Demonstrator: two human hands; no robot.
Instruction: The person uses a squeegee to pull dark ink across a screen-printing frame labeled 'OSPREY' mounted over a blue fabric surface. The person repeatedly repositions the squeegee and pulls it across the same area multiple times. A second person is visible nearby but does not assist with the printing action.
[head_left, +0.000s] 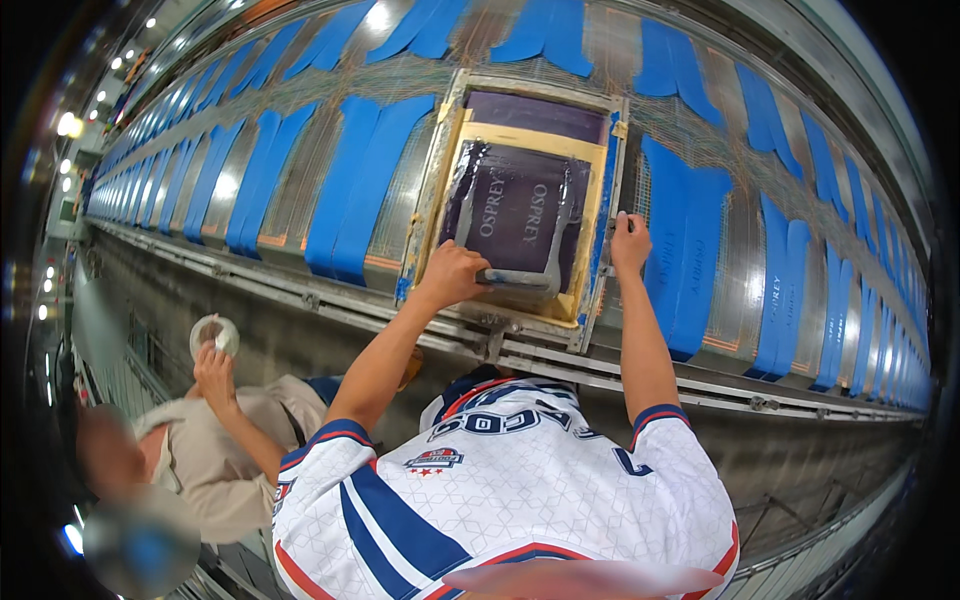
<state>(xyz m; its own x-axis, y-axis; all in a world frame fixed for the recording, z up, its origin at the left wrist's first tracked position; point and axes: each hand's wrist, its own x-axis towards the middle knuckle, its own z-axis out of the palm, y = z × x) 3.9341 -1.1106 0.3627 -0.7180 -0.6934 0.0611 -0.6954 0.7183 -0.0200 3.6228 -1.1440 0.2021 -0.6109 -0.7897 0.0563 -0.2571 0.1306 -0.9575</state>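
A screen-printing frame (432, 190) with metal rails and yellow tape lies over the table in front of me. Dark purple ink covers its mesh (515, 225), and pale lettering shows through. My left hand (455, 273) is closed round the left end of a squeegee (525, 280), which lies across the near part of the mesh. Wet ink streaks run up both sides of the print area. At the frame's right rail, my right hand (631, 245) is curled closed, fingertips at the rail's outer edge; what it grips is hidden.
Blue cut fabric pieces (685, 260) lie in rows along the long table, some at right with printed lettering. A metal rail (345, 312) runs along its near edge. To my left, another person's hand (214, 375) is at a round white container (214, 338).
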